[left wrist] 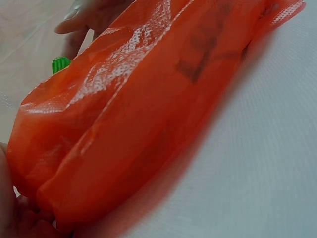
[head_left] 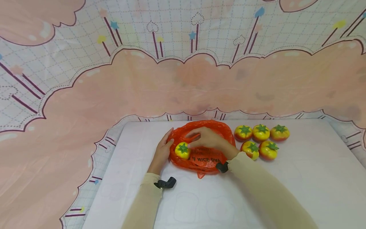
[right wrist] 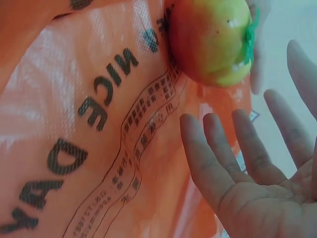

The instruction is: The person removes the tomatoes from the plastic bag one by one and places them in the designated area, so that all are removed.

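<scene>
A red plastic bag [head_left: 206,162] with dark printed letters lies spread open on the table. A yellow-and-red toy tomato [head_left: 182,150] with a green star-shaped top sits at the bag's left side. My left hand [head_left: 163,148] holds the bag's left rim, thumb at the edge and fingers along the outside. Over the bag's middle, my right hand [head_left: 207,138] is just right of this tomato. In the right wrist view, the right hand's fingers [right wrist: 218,163] are spread and apart from the tomato [right wrist: 210,42]. The left wrist view shows mostly the bag's side [left wrist: 133,129]; the left hand is largely cut off there.
Several more toy tomatoes [head_left: 261,133] stand in two rows right of the bag, close to the right forearm. They rest on a white table [head_left: 200,203]. Behind it hangs a pink and white patterned cloth [head_left: 183,86].
</scene>
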Demonstrator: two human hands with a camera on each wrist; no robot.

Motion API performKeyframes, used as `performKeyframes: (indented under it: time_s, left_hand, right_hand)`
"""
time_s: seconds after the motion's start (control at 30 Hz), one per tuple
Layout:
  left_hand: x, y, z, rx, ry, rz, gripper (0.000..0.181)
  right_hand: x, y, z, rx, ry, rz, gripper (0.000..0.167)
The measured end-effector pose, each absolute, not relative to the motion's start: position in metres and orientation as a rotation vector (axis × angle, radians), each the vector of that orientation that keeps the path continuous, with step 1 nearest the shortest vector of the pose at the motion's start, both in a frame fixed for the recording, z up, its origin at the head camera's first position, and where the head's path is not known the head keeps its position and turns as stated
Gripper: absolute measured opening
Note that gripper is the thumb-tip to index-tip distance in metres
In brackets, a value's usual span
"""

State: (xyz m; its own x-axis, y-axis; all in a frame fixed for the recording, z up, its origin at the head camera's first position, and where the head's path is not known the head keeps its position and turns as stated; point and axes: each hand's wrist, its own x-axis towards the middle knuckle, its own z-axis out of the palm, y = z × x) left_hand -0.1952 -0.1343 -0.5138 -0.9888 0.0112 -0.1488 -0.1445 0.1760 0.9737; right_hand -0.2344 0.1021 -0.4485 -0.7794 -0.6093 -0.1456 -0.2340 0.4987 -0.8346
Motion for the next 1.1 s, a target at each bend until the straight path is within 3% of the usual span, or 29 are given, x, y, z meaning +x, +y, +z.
performKeyframes:
  time_s: [1.1]
  left_hand:
    - [-0.195,-0.135,-0.512,-0.118,2.307,1.943,0.049]
  right_hand:
    - [-0.233,0.075,-0.458,-0.702,2.285,-1.075,0.043]
